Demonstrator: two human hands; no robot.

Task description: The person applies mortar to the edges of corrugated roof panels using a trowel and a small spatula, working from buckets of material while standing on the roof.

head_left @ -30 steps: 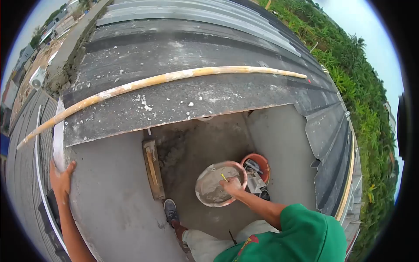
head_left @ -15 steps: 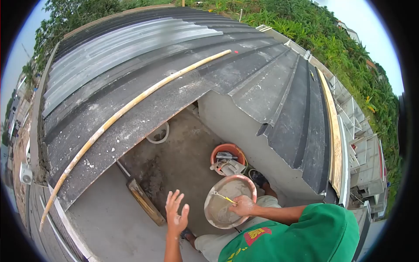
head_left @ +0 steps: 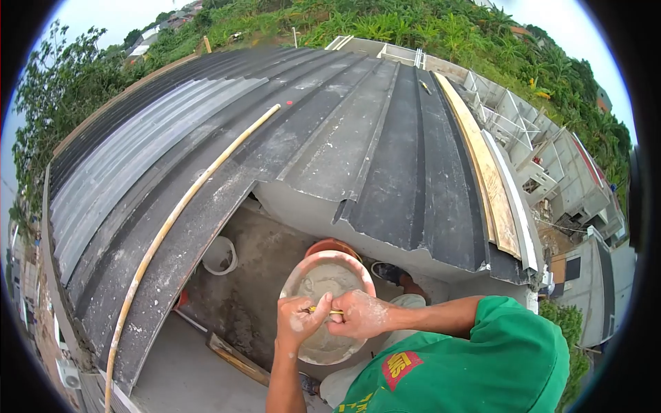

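Observation:
A round basin (head_left: pixel 363 270) of wet grey cement (head_left: pixel 330 279) is in front of my body, with both hands over its near part. My right hand (head_left: pixel 358 314) is closed on a thin yellow handle (head_left: pixel 335 312), with grey smears on its skin. My left hand (head_left: pixel 301 319) meets it from the left, its fingers closed on the other end of the yellow handle. The tool's far part is hidden by my hands.
An orange bucket (head_left: pixel 333 244) stands behind the basin. A white bucket (head_left: pixel 220 255) and a wooden board (head_left: pixel 237 359) are on the floor to the left. Dark corrugated roofing (head_left: pixel 330 151) has a jagged edge beyond the pit; a long pole (head_left: pixel 180 206) lies on it.
My left hand has moved right and closed at the yellow handle, beside my right hand. The basin now covers more of the orange bucket. The view has turned right.

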